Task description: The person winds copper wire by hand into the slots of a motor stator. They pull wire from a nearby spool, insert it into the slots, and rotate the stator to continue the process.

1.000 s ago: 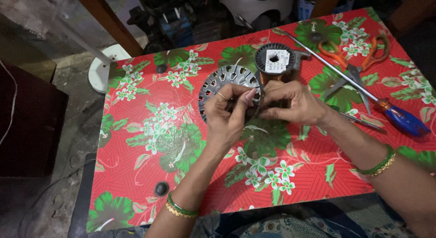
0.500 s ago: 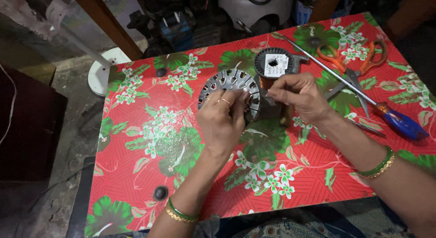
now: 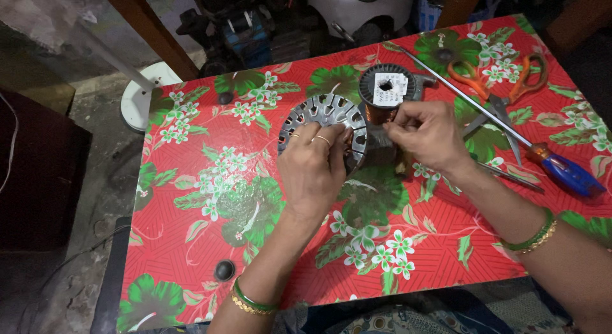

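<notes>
The left hand [image 3: 312, 168] grips the slotted stator core [image 3: 322, 117]; the right hand [image 3: 427, 133] pinches copper wire beside the spool [image 3: 386, 91]. Most slots look unwound.

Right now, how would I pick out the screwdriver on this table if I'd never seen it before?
Start at the red floral-patterned tablecloth and go to its right edge, beyond the right hand. There lies the long blue-handled screwdriver, its thin steel shaft running diagonally up toward the spool of copper wire. The orange-handled scissors beside it have loop handles; the screwdriver has one solid blue grip.
</notes>
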